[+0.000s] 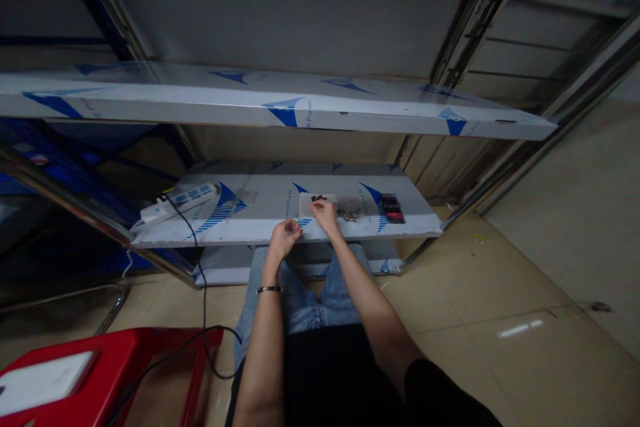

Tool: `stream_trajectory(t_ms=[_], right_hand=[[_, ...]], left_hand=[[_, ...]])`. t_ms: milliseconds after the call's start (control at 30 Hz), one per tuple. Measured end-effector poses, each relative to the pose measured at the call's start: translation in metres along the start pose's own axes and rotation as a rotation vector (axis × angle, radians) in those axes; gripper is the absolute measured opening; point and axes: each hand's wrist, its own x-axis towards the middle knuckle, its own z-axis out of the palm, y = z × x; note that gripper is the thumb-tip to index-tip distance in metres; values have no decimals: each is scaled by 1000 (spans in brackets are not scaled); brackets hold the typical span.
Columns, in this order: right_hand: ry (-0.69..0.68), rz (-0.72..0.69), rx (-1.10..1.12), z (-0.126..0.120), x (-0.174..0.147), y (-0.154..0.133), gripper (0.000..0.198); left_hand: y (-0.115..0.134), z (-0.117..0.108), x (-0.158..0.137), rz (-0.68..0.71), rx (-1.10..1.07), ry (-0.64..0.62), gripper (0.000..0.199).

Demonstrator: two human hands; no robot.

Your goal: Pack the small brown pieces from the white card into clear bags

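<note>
My right hand (325, 213) is reaching in over the white tray (305, 205), its fingertips drawing close together right at the near side of the dark bits (319, 198). At this size I am not making out whether I am pinching one of them or only touching the pile, so I cannot tell how far apart the fingers are standing. The bits are lying just beyond those fingertips, away from my body, in a small heap that is spreading wider from left to right than front to back; the tray's long side is running the same way, roughly along the shelf's front edge.

My left hand (287, 237) is hanging at that front edge, left of the tray and closer to me, with its fingers curling inward. Something clear may be sitting in them, but I cannot tell. Of the two, my right hand is clearly being the nearer to the bits.

Just right of the tray, a clear bag (353, 208) is lying with shiny small pieces showing in it. Farther right, a blurred dark block (393, 209) is resting on the shelf (270, 197). Well to the left, a power strip (183, 202) is lying aslant, with a black cable (204, 293) hanging nearby over the front edge.
</note>
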Motion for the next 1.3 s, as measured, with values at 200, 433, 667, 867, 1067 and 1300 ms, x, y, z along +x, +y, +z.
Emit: stream_trajectory(t_ms=[200,433,667,867,1067,1300], right_hand=[[40,238,-462,-32,59,42,28],[-28,206,-505,-30,82,56,23],[24,208,-383,-27,80,60,11],[227,241,-193,-25,74,34,17],[291,134,249,3,8,-10,23],[-61,70,348,11,-39,-42,9]], left_hand=[[9,-15,-4,-18,-83,64,20],[0,-8,-7,-29,-71,32,14],[-7,3,-7,-38,-44,-9,11],[-4,5,-4,-61,-83,13,11],[3,7,-1,-92,-195,69,19],[7,5,-4,-248,-396,22,37]])
